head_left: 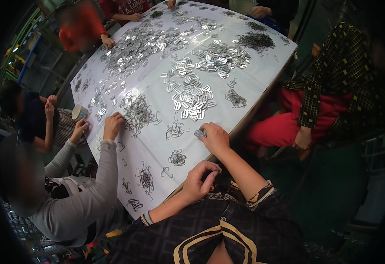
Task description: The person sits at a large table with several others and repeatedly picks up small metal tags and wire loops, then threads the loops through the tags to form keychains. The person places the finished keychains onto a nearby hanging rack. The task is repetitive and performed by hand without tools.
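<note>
plates (193,90) are silver, hooks (138,115) dark grey, the tabletop (257,83) whitish.

A paper cup (83,114) shows at left, red trousers (269,131) at right.

The broad, pale white tabletop (256,77) has flat, slotted silver metal plates (135,50) strewn thickly over its far half, and a looser spread of them lies around the middle. Thin, dark, curved wire hooks (137,114) sit in separate tangles, with a few strays near the left edge.
</note>
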`<state>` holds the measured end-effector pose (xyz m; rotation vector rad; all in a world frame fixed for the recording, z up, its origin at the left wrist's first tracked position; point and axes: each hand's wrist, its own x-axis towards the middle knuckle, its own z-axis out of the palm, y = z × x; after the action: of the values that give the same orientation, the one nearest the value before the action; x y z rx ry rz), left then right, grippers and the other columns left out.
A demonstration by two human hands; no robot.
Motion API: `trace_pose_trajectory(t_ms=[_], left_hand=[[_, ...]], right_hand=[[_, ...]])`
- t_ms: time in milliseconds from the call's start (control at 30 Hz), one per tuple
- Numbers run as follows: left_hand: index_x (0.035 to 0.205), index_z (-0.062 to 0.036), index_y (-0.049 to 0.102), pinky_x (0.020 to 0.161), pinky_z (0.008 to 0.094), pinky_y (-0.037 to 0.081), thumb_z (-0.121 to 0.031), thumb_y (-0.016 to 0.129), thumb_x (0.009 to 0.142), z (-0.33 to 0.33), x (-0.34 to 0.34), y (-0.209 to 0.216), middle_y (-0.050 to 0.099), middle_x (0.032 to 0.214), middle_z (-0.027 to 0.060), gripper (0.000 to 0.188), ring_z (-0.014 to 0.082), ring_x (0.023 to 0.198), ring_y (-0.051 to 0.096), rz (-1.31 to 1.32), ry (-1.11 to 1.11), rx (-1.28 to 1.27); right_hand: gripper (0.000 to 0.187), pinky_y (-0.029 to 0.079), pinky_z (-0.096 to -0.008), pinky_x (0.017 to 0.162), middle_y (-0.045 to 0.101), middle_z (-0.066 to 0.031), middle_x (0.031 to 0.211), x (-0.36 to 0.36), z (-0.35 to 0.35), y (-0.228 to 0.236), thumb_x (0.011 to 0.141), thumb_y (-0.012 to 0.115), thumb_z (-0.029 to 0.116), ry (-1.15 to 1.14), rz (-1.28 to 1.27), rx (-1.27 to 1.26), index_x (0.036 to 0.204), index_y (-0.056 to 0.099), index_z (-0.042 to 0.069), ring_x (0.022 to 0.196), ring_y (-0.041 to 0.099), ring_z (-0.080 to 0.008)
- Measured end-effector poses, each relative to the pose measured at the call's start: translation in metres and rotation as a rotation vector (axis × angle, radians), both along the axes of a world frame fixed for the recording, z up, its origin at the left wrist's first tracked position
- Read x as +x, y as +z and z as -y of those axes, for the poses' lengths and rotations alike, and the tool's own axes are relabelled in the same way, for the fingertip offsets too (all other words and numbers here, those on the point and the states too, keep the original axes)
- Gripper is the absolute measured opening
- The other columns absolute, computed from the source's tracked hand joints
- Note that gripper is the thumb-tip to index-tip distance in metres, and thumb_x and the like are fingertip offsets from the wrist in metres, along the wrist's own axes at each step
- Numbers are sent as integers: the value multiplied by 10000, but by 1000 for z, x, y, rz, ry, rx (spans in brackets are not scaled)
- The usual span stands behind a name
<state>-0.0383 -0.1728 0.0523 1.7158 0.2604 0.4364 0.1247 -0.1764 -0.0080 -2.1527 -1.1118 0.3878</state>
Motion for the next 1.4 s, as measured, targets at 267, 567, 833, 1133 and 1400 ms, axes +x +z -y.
trace_pose_trajectory(t_ms=[267, 567, 833, 1133, 1400], left_hand=[[969, 11, 553, 792, 290, 495, 7, 568, 889, -5, 3, -6, 652, 927, 117, 82, 187, 864, 636, -27, 68, -1], [959, 5, 581, 720, 261, 481, -17, 610, 882, 0, 6, -14, 631, 852, 76, 86, 121, 785, 587, -148, 43, 36], [994, -17, 630, 751, 297, 503, -27, 660, 852, -3, 6, -12, 659, 911, 114, 146, 214, 830, 644, -173, -75, 127], [917, -49, 700, 750, 351, 525, -34, 696, 768, -112, 22, -40, 688, 918, 96, 151, 261, 839, 641, -198, 365, 910], [717, -38, 617, 709, 371, 499, -52, 573, 731, -129, 42, -55, 628, 774, 96, 48, 263, 764, 593, -442, 162, 1295]], right_hand=[[195, 450, -243, 560, 644, -32, 647, 9, 46, 20, 825, 705, 146, -69, -747, 272, 891, 708, -37, 594, 560, -66], [106, 473, -234, 630, 662, -66, 772, -29, 118, 56, 837, 677, 12, -144, -721, 480, 915, 707, -53, 689, 599, -97], [69, 467, -243, 643, 635, -94, 793, -43, 125, 64, 814, 658, -50, -149, -407, 537, 877, 687, -58, 720, 603, -136], [60, 474, -277, 645, 647, -99, 777, -40, 131, 57, 810, 680, -11, -215, -356, 586, 868, 688, -27, 695, 626, -188], [70, 480, -279, 653, 654, -100, 785, -43, 132, 59, 810, 685, -10, -202, -319, 573, 876, 686, -33, 709, 636, -189]])
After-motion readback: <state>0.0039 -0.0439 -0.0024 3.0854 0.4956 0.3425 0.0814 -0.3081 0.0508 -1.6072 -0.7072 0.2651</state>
